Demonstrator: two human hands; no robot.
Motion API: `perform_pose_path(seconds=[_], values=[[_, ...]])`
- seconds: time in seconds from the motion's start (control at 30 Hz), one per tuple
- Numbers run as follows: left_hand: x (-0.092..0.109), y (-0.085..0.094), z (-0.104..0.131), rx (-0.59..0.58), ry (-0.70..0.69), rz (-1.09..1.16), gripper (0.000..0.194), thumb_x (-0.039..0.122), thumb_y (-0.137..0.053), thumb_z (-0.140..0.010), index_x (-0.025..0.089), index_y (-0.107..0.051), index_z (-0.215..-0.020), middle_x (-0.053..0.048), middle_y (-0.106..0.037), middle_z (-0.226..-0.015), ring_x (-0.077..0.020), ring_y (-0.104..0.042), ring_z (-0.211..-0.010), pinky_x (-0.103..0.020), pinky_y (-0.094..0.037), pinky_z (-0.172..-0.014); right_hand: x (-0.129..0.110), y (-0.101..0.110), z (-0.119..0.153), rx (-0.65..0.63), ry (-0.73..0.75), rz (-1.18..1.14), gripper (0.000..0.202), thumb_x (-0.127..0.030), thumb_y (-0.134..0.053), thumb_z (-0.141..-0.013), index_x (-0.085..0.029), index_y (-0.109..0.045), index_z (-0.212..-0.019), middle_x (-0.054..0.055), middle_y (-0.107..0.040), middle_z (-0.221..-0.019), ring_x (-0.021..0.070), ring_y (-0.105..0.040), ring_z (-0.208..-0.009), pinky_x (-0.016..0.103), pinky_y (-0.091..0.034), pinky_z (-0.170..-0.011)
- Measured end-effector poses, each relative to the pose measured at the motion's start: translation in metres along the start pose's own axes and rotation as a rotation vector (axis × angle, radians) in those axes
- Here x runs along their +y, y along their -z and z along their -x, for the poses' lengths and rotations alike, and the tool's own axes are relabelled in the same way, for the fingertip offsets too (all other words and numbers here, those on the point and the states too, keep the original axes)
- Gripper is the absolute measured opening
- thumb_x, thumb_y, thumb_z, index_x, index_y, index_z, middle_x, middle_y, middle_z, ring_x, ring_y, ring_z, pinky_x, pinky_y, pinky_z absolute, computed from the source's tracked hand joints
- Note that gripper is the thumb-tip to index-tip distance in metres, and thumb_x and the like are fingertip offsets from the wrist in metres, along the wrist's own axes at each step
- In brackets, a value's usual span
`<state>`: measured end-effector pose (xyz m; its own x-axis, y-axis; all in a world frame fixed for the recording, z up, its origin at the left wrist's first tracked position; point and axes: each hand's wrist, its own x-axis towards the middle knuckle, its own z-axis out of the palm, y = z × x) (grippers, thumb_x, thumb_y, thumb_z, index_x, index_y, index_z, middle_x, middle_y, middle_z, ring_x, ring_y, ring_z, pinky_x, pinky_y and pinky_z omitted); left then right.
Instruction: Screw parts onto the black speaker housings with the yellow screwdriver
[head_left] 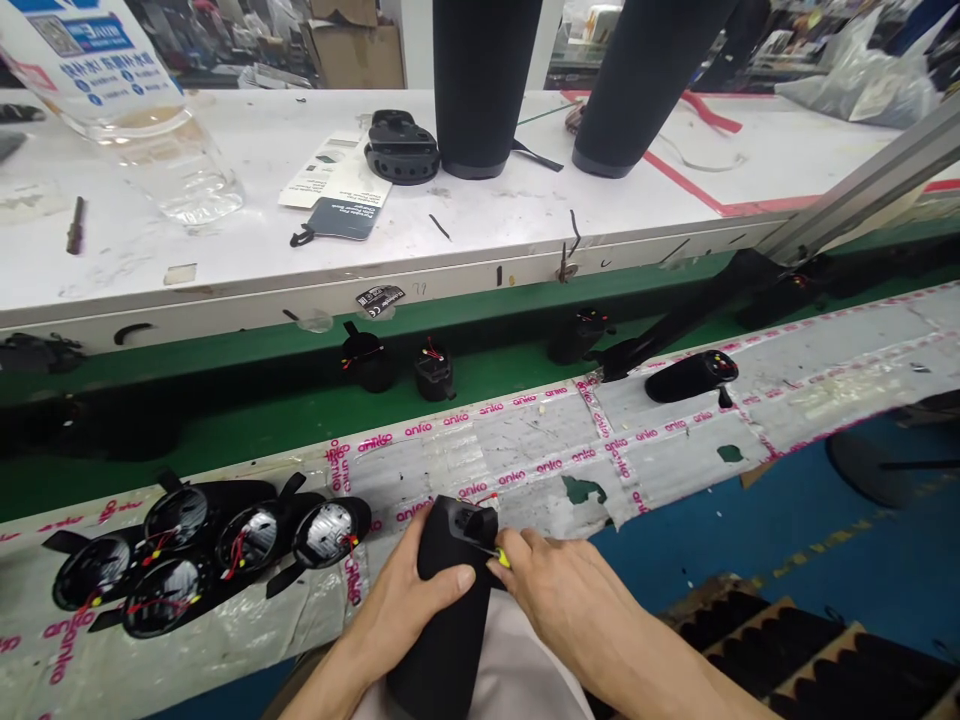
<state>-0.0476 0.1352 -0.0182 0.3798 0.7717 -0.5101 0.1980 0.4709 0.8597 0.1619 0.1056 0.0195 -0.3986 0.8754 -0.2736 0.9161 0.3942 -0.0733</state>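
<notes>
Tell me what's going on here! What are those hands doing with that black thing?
Someone is working on a black cylinder with bare hands. The left hand holds its side, and the right hand pinches a small yellow thing by its upper end. Exactly what the yellow thing is can't be seen. Five similar black pieces with colorful wires sit together on the taped bench to the left.

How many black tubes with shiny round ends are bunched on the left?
5: the far-left shiny-ended black tube, the back tube, the front tube, the middle tube, and the right tube, nearest the left hand. More could be hidden behind them.
</notes>
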Motion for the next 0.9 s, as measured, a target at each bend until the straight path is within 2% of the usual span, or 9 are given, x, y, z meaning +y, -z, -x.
perform_pose_path(seconds=[0.17, 0.27, 0.37, 0.53, 0.77, 0.9], values=[[-0.004, -0.002, 0.001, -0.007, -0.017, -0.028, 0.084, 0.049, -0.078, -0.078, 0.023, -0.039, -0.147, -0.013, -0.053, -0.148, -0.0368, -0.047, -0.137, -0.052, -0.033, -0.117, -0.005, -0.007, 0.001, 0.007, -0.002, 0.123, 0.011, -0.027, -0.054, -0.1, -0.022, -0.045, -0.097, 0.001, -0.065, -0.071, 0.0196, -0.064, -0.048, 0.034, -0.021, -0.04], [-0.004, -0.003, 0.002, -0.008, 0.003, -0.028, 0.089, 0.05, -0.079, -0.076, 0.023, -0.036, -0.149, -0.013, -0.05, -0.151, -0.0366, -0.042, -0.142, -0.052, -0.029, -0.12, -0.006, -0.006, 0.0, 0.003, 0.014, 0.127, 0.01, -0.025, -0.055, -0.099, -0.022, -0.045, -0.097, 0.002, -0.064, -0.069, 0.0199, -0.063, -0.046, 0.034, -0.021, -0.039], [-0.003, -0.003, 0.003, -0.008, 0.007, -0.024, 0.088, 0.049, -0.08, -0.075, 0.024, -0.037, -0.147, -0.012, -0.052, -0.15, -0.0366, -0.044, -0.141, -0.05, -0.031, -0.119, -0.006, -0.001, -0.001, 0.009, 0.028, 0.133, 0.009, -0.022, -0.055, -0.098, -0.021, -0.046, -0.098, 0.002, -0.063, -0.067, 0.0207, -0.062, -0.044, 0.034, -0.02, -0.038], [-0.002, -0.003, 0.004, -0.012, -0.002, -0.024, 0.08, 0.05, -0.079, -0.075, 0.025, -0.043, -0.143, -0.01, -0.057, -0.145, -0.0358, -0.05, -0.136, -0.047, -0.036, -0.115, -0.008, 0.003, -0.003, -0.054, 0.066, 0.14, 0.021, -0.009, -0.059, -0.087, -0.018, -0.048, -0.103, 0.003, -0.063, -0.068, 0.0213, -0.059, -0.042, 0.033, -0.019, -0.034], [-0.001, -0.003, 0.004, -0.011, 0.019, -0.069, 0.085, 0.049, -0.079, -0.075, 0.024, -0.038, -0.145, -0.011, -0.053, -0.149, -0.034, -0.046, -0.139, -0.046, -0.033, -0.118, -0.011, 0.008, -0.007, -0.124, 0.065, 0.184, 0.03, -0.003, -0.06, -0.079, -0.015, -0.052, -0.105, 0.004, -0.064, -0.069, 0.0221, -0.061, -0.045, 0.032, -0.024, -0.035], [0.001, -0.002, 0.0, 0.036, 0.006, -0.101, 0.086, 0.049, -0.08, -0.073, 0.023, -0.04, -0.144, -0.011, -0.051, -0.15, -0.035, -0.042, -0.142, -0.046, -0.031, -0.119, -0.003, 0.002, -0.006, -0.047, 0.081, 0.09, 0.012, -0.014, -0.06, -0.092, -0.019, -0.052, -0.1, 0.001, -0.063, -0.07, 0.0204, -0.063, -0.049, 0.032, -0.032, -0.04]])
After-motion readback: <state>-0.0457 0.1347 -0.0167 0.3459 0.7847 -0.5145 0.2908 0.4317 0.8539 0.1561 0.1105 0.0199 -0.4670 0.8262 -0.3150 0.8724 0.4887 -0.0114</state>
